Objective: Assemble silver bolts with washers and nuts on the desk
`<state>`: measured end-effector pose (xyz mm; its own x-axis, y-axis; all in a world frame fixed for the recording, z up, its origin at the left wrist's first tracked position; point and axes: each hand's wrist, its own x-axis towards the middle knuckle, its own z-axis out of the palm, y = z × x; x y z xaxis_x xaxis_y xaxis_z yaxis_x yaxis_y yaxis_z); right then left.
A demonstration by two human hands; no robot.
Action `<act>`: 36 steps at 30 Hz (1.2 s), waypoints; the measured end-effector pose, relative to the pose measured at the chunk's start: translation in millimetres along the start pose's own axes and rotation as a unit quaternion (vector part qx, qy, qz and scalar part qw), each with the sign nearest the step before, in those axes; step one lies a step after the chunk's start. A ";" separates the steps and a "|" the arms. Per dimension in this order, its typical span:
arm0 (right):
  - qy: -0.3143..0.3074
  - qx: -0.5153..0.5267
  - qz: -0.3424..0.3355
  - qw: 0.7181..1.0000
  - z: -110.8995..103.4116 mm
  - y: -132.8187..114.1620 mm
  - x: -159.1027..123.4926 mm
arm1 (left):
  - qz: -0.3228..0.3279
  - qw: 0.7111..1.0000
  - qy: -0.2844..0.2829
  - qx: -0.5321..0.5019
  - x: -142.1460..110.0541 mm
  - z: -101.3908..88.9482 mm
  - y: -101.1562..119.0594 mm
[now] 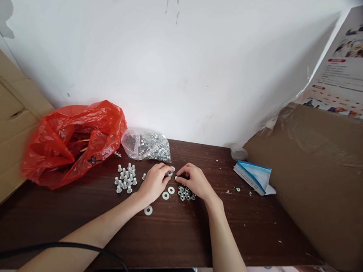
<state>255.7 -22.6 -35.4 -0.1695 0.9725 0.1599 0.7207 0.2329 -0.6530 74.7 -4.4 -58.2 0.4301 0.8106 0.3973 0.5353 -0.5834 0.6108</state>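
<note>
My left hand (154, 183) is closed, pinching small grey metal washers (169, 174) between thumb and fingers. Just across from it, my right hand (196, 180) has thumb and index finger nearly together, with a small pale piece at their tips that is too small to name. Below the right hand lies a cluster of hex nuts (185, 193). Flat washers (165, 196) are scattered between and below the hands, and one more shows beyond the left fingertips. Short silver bolts (126, 178) stand in a group left of my left hand; a single bolt (144, 176) is right beside it.
A red plastic bag (75, 143) sits at the back left, beside a clear bag of metal hardware (149, 146). A blue-and-white packet (254, 176) and a round, clear container (239, 151) are at right. Cardboard panels (324, 174) flank the brown table (172, 237); a white wall stands behind.
</note>
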 end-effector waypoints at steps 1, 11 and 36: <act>0.003 -0.001 -0.001 1.000 0.5 0.2 0.2 | 0.000 1.000 0.000 0.003 0.0 -0.1 0.4; 0.080 0.141 -0.005 0.987 5.4 -12.8 4.2 | -0.025 1.000 0.009 -0.001 0.7 1.1 0.5; 0.096 0.071 -0.052 0.991 22.5 -18.9 8.0 | -0.034 0.999 0.018 -0.014 0.8 1.8 -0.5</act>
<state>225.6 -19.1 -38.4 -0.0964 0.9275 0.3613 0.6013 0.3435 -0.7214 76.1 -3.5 -59.4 0.3669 0.8500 0.3779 0.5412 -0.5255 0.6565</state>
